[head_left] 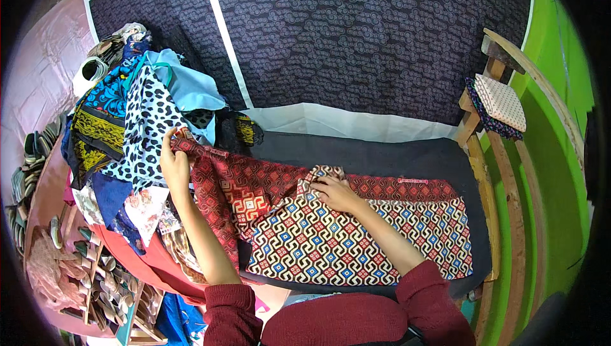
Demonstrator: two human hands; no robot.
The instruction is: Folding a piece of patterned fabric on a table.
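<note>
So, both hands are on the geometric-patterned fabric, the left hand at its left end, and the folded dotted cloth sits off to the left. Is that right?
Not quite: the folded dotted cloth sits off to the right, as the head view shows. Both hands are indeed on the geometric-patterned fabric, the left hand at its left end.

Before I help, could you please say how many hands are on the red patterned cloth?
2 on the cloth: left hand at its upper left corner, right hand on its upper middle.
</note>
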